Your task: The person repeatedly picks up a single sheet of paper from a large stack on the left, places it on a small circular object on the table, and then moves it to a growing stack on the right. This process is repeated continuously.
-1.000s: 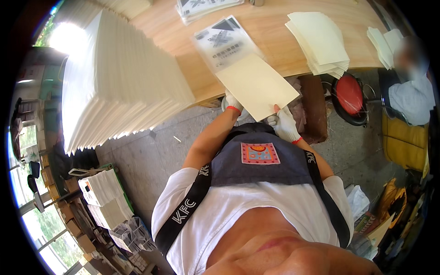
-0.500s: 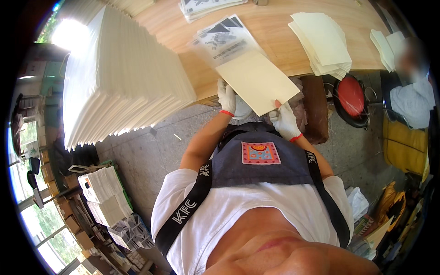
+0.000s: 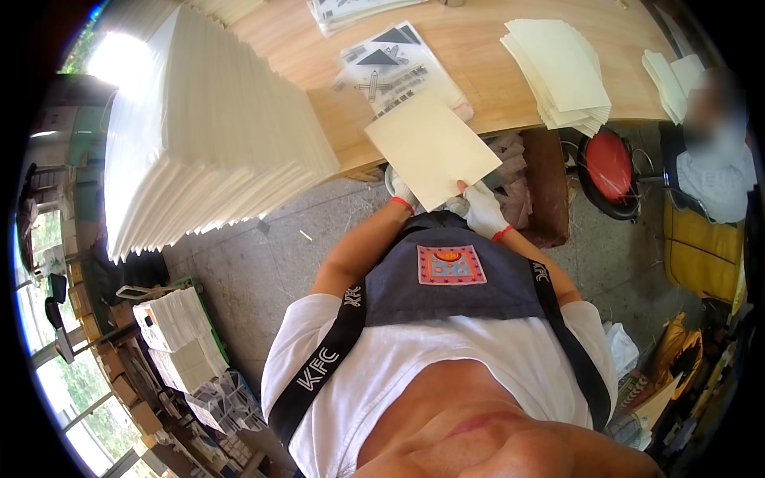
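A cream sheet of paper or thin pad (image 3: 433,149) slants over the table's near edge, its near corner hanging toward my apron. My right hand (image 3: 484,211), in a white glove with a red cuff, grips its near right edge, a bare thumb tip on top and the other fingers partly hidden beneath. My left hand (image 3: 404,191), gloved too, is under the sheet's left near side; its fingers are hidden. Just beyond the sheet lies a printed plastic packet (image 3: 402,68) with pencil drawings and dark triangles, its near part covered by the sheet.
A tall stack of white paper (image 3: 231,135) fills the table's left side. A fanned cream pile (image 3: 558,72) lies at right, with more printed packets (image 3: 355,12) at the back. Beyond the table's edge are a red round stool (image 3: 610,166) and a person (image 3: 713,159) at far right.
The cream sheet has moved left and slightly nearer to me, uncovering more of the printed packet. My left hand has slid from beside the sheet to underneath it; my right hand keeps its grip.
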Demonstrator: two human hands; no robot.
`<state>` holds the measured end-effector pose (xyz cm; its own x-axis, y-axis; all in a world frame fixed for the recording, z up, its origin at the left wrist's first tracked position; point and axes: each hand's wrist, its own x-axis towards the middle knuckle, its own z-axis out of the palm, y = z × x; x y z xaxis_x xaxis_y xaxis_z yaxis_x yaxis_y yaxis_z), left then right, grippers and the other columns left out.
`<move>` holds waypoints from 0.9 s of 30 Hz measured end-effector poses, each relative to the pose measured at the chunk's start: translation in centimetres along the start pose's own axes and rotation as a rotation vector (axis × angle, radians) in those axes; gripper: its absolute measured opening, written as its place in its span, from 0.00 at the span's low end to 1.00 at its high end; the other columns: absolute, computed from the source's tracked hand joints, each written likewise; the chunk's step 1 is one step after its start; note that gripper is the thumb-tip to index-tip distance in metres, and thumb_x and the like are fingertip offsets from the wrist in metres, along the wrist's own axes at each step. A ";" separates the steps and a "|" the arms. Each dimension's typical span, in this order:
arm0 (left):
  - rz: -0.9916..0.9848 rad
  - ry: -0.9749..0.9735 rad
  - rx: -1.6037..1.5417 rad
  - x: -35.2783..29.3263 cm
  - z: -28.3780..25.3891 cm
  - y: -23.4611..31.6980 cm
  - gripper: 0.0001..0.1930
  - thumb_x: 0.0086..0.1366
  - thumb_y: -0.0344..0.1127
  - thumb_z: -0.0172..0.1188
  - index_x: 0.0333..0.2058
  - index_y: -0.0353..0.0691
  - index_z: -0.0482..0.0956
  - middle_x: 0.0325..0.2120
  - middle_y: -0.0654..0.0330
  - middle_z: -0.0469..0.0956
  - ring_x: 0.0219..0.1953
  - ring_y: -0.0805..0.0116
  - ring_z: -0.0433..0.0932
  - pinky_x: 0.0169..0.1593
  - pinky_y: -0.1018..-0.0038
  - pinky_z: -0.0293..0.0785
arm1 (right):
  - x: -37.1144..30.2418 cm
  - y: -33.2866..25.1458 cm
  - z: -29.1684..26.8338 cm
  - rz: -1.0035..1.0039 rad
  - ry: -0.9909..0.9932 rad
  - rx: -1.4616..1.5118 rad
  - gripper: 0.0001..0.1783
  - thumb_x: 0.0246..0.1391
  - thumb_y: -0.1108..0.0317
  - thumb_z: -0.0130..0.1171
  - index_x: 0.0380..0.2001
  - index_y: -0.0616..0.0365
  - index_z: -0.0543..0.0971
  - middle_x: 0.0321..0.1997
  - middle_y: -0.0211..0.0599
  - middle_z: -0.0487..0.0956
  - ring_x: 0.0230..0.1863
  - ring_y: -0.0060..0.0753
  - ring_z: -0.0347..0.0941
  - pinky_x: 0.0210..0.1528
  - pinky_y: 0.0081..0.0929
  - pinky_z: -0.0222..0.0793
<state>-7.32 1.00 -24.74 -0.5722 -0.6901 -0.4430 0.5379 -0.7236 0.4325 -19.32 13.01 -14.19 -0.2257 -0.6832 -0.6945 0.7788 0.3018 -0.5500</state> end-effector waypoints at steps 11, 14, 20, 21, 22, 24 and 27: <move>0.078 0.205 0.379 -0.6 0.3 -2.3 0.10 0.61 0.31 0.49 0.41 0.36 0.70 0.35 0.58 0.75 0.35 0.67 0.76 0.36 0.71 0.76 | 6.3 0.1 2.8 -0.035 -0.060 0.237 0.13 0.57 0.72 0.40 0.45 0.64 0.60 0.44 0.42 0.64 0.45 0.46 0.69 0.47 0.39 0.72; -0.078 0.175 0.442 -1.4 1.4 -1.5 0.11 0.60 0.30 0.45 0.41 0.35 0.70 0.33 0.56 0.74 0.33 0.63 0.77 0.33 0.70 0.77 | 9.7 -0.3 3.9 -0.066 -0.090 0.379 0.14 0.57 0.70 0.39 0.44 0.66 0.59 0.44 0.45 0.66 0.44 0.50 0.69 0.49 0.41 0.70; -0.262 0.078 0.287 -3.1 0.6 1.2 0.15 0.63 0.37 0.45 0.46 0.37 0.63 0.45 0.50 0.68 0.41 0.52 0.73 0.47 0.61 0.72 | 8.5 -2.3 1.0 -0.019 -0.245 -0.296 0.15 0.59 0.63 0.37 0.43 0.61 0.68 0.27 0.38 0.75 0.24 0.35 0.73 0.29 0.29 0.72; -0.157 0.144 0.336 -3.3 -0.3 1.5 0.16 0.63 0.39 0.47 0.46 0.38 0.64 0.44 0.50 0.70 0.41 0.54 0.74 0.43 0.61 0.74 | 7.5 -2.6 0.9 -0.035 -0.303 -0.475 0.16 0.59 0.63 0.37 0.42 0.60 0.69 0.24 0.37 0.75 0.21 0.32 0.72 0.25 0.26 0.71; -0.096 0.199 0.406 -3.4 -0.6 2.3 0.15 0.62 0.39 0.48 0.45 0.37 0.66 0.42 0.51 0.72 0.40 0.57 0.75 0.40 0.63 0.75 | 6.5 -2.6 1.9 -0.115 -0.249 -0.654 0.14 0.57 0.63 0.40 0.39 0.57 0.73 0.20 0.33 0.74 0.16 0.24 0.69 0.19 0.20 0.65; -0.022 0.257 0.535 -3.7 -0.8 4.0 0.15 0.62 0.40 0.51 0.42 0.36 0.69 0.37 0.53 0.74 0.37 0.60 0.76 0.36 0.67 0.76 | 5.8 -2.3 3.4 -0.298 -0.316 -0.955 0.13 0.54 0.65 0.42 0.40 0.55 0.72 0.20 0.37 0.74 0.18 0.28 0.70 0.21 0.24 0.66; -0.005 0.258 0.668 -4.2 -0.3 5.4 0.13 0.61 0.39 0.52 0.37 0.35 0.71 0.32 0.55 0.76 0.32 0.64 0.78 0.33 0.72 0.76 | 7.2 -0.6 4.4 -0.758 -0.379 -1.446 0.11 0.50 0.63 0.46 0.37 0.53 0.69 0.24 0.42 0.76 0.26 0.43 0.74 0.24 0.38 0.66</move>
<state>-1.87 -0.01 -20.81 -0.3649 -0.7268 -0.5819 -0.0051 -0.6234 0.7819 -18.85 4.99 -16.77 0.0398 -0.9971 -0.0656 -0.6242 0.0265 -0.7808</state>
